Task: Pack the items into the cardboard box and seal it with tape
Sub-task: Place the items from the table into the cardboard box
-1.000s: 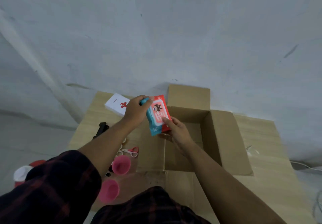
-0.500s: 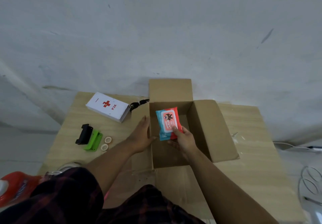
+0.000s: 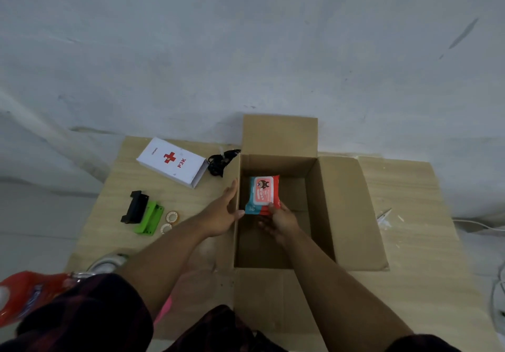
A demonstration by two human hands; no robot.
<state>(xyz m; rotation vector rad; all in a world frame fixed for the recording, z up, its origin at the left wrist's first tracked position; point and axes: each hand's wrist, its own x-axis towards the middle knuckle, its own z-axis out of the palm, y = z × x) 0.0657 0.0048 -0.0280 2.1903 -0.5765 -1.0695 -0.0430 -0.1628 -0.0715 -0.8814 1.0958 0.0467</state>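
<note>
right grip (image 3: 281,220): curled round 6 o'clock end of red-and-blue soft plastic wipes pack (image 3: 263,194) | pack: pink lid label, dark cartoon face; inside open brown cardboard box (image 3: 322,201), toward 12 o'clock | left grip (image 3: 222,212): released, fingers straight against box's 9 o'clock wall

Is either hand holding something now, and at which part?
The right hand holds the wipes pack by its near end, inside the cardboard box. The left hand holds nothing; it rests flat against the box's left side.
</note>
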